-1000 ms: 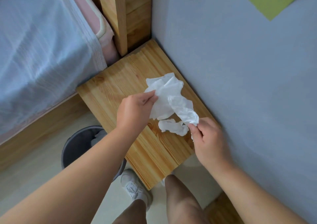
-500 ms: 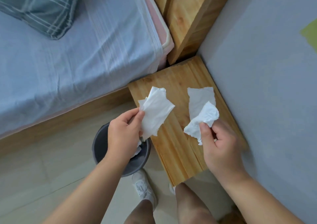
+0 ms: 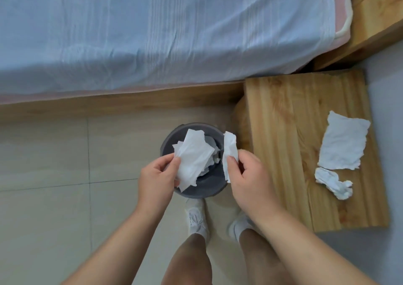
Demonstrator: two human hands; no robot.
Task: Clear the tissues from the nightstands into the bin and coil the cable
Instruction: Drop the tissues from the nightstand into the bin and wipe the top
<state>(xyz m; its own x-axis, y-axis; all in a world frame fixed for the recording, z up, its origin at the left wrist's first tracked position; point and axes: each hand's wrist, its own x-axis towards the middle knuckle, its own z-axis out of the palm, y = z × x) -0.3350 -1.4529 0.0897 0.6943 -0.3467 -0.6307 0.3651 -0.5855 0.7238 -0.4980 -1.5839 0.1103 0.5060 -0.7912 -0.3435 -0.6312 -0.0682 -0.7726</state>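
Note:
My left hand (image 3: 158, 175) pinches a white tissue (image 3: 193, 158) over the grey bin (image 3: 168, 140) on the floor. My right hand (image 3: 246, 175) pinches a second, narrower tissue (image 3: 230, 151) above the bin's right rim. Some crumpled tissue lies inside the bin. On the wooden nightstand (image 3: 290, 114) to the right lie a flat torn tissue (image 3: 342, 141) and a small crumpled tissue (image 3: 332, 183) just below it. No cable is in view.
The bed (image 3: 152, 29) with a light blue sheet fills the top, its wooden frame (image 3: 122, 103) running along the floor. A grey wall (image 3: 390, 132) borders the nightstand's right side. My feet in white shoes (image 3: 197, 218) stand just below the bin on the tiled floor.
Both hands carried their tissues left from the nightstand to above the bin. The view swung left and down, so the bin sits centred and two tissues stay behind on the nightstand.

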